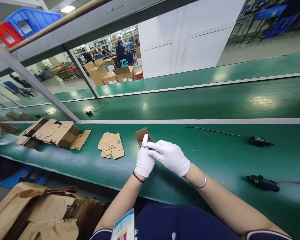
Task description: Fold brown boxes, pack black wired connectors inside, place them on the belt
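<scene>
A small open cardboard box (140, 134) is seen at the fingertips of the left hand (144, 162), on its far side and slightly to the left, above the green work surface (205, 193). The left hand is nearer to it; the right hand (170, 158) is set just to the right, angled in from that side, with its fingertips brought up close to the left fingers. Both hands are covered by white gloves. On the left, one finger is stretched up against the box while the rest are hidden, so how firmly the box is gripped cannot be told. On the right, the fingers are partly extended and slightly parted; a thin dark red wire (144, 147) is seen beside their tips, across the left finger, but whether it is pinched cannot be told. The box's long axis is masked by the gloves, though its raised flap is tilted away from the wearer. Well to the right, two black wired devices are laid roughly crosswise: the farther one (260, 141) with its lead pointed left, towards the hands, the nearer one (263, 183) with its lead pointed right. To the left of the box, a small pile of flattened cartons (111, 145) is placed, with a larger carton stack (53, 131) beyond it.
</scene>
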The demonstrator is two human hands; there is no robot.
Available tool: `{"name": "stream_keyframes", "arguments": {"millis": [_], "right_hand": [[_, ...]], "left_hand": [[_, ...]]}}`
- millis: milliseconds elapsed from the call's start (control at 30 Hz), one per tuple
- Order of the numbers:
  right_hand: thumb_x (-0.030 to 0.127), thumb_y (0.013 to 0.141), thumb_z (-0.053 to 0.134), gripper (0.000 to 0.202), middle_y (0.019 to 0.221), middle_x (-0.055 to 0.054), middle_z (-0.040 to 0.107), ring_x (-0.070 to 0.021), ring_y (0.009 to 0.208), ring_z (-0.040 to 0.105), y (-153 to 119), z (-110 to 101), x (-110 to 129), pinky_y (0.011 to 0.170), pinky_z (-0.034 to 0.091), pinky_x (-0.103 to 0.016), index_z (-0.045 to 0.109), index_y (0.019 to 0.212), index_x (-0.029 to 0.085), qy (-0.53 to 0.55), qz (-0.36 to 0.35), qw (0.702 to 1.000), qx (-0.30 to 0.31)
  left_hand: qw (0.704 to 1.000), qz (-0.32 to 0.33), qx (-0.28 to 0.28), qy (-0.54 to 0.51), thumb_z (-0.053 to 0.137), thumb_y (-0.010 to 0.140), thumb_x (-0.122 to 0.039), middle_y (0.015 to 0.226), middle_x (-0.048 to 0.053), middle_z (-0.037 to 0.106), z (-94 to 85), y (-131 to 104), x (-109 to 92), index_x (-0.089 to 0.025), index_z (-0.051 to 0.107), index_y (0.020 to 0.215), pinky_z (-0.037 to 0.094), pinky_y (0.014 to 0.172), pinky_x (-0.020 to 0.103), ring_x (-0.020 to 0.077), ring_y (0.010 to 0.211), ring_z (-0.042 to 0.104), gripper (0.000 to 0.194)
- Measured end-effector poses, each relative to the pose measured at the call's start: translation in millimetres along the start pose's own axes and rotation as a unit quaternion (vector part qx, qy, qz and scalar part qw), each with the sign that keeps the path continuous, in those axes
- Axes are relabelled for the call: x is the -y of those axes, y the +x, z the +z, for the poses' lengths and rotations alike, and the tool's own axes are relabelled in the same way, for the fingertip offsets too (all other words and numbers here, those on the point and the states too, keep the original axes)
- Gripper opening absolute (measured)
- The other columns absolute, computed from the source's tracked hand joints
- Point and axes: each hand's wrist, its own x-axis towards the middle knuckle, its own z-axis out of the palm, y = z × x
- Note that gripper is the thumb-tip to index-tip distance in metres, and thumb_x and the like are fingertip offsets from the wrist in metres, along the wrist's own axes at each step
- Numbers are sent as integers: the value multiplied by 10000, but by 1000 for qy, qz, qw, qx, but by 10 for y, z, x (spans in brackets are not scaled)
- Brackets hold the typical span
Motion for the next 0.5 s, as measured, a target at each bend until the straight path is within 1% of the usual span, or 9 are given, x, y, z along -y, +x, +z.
{"name": "stream_keyframes", "arguments": {"millis": [33, 100, 200, 267, 367, 433, 500], "right_hand": [[408, 941, 417, 322, 816, -34, 643, -153, 713, 565, 2, 1, -6, 599, 386, -242, 647, 1141, 305, 6, 0, 1000, 13], [393, 947, 406, 322, 816, -29, 655, -150, 723, 577, 14, 1, -19, 632, 415, -241, 650, 1135, 298, 52, 2, 998, 31], [403, 941, 424, 304, 856, -14, 683, -143, 775, 605, 39, 1, -16, 695, 455, -238, 682, 1047, 282, 148, 12, 988, 36], [395, 916, 476, 262, 895, -5, 696, -145, 817, 619, 53, 8, 11, 730, 471, -243, 701, 955, 268, 187, 41, 981, 9], [366, 866, 545, 196, 919, -12, 702, -158, 860, 631, 68, 31, 67, 768, 489, -264, 698, 880, 243, 196, 84, 976, -39], [347, 840, 561, 176, 914, -22, 701, -164, 861, 639, 78, 47, 89, 774, 503, -279, 683, 877, 226, 189, 102, 975, -61], [328, 813, 571, 168, 895, -28, 699, -165, 825, 649, 93, 61, 84, 760, 520, -292, 664, 888, 210, 190, 124, 971, -75]], "left_hand": [[1000, -2, -8, 5, 591, 771, -212, 1134, 46, 618, -4, -4, 2, -272, 248, 1447, 404, 1016, 366, 205, 1045, 595, 760], [999, 3, -34, 10, 590, 778, -217, 1094, 37, 624, -10, -9, -15, -292, 228, 1453, 406, 1005, 365, 196, 993, 604, 769], [997, 23, -75, 0, 601, 769, -210, 1162, 51, 593, -2, -15, -68, -281, 232, 1453, 387, 1019, 358, 210, 1042, 575, 781], [996, 27, -88, 12, 583, 778, -204, 1176, 78, 587, 15, -25, -99, -241, 183, 1467, 380, 1026, 366, 229, 1081, 558, 797], [995, 29, -92, 31, 549, 799, -199, 1216, 101, 569, 39, -51, -118, -221, 109, 1477, 378, 1030, 377, 242, 1124, 543, 808], [995, 35, -90, 34, 538, 805, -189, 1280, 101, 532, 46, -67, -116, -236, 109, 1474, 371, 1040, 384, 245, 1163, 522, 796], [994, 36, -90, 45, 526, 812, -184, 1337, 110, 489, 44, -77, -109, -231, 146, 1466, 354, 1058, 396, 255, 1216, 484, 758]]}}
